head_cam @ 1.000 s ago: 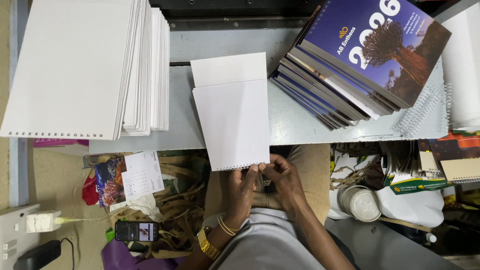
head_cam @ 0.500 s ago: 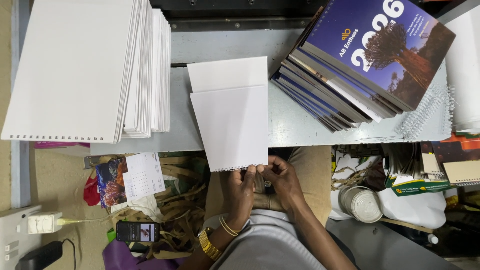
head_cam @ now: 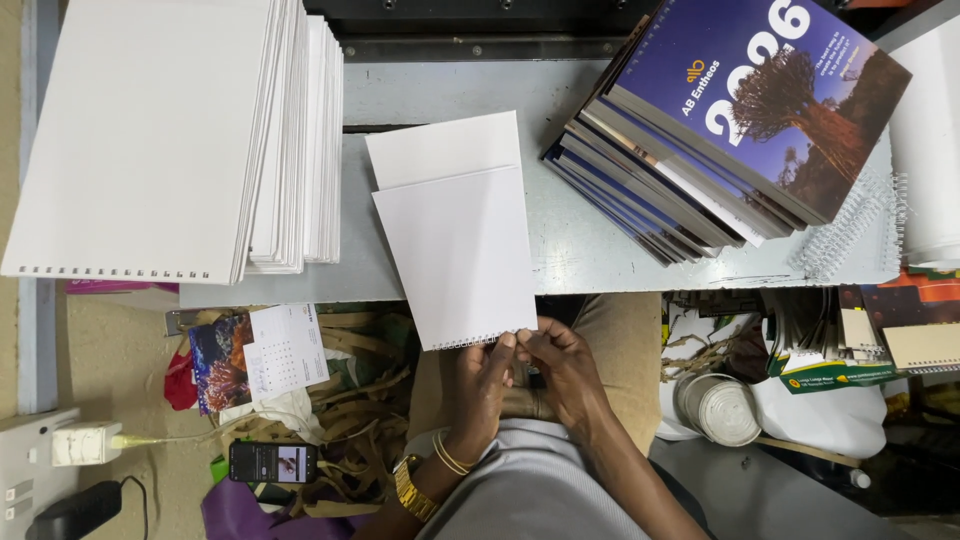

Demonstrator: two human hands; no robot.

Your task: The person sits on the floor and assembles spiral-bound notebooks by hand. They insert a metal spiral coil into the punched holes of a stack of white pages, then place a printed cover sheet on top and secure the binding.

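White pad (head_cam: 455, 255) – wire-bound edge pinched, left hand (head_cam: 480, 385); right hand (head_cam: 565, 375)

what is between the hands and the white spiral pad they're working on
Nothing visible. Both the left hand and the right hand already touch the near, wire-bound edge of the white pad, which hangs over the front of the grey table. The stack of blue calendars lies off to the side, apart from it.

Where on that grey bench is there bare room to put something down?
Bare bench lies between the white pad and the calendar stack, and a narrower strip beside the white sheet stack. The floor clutter below is crowded.
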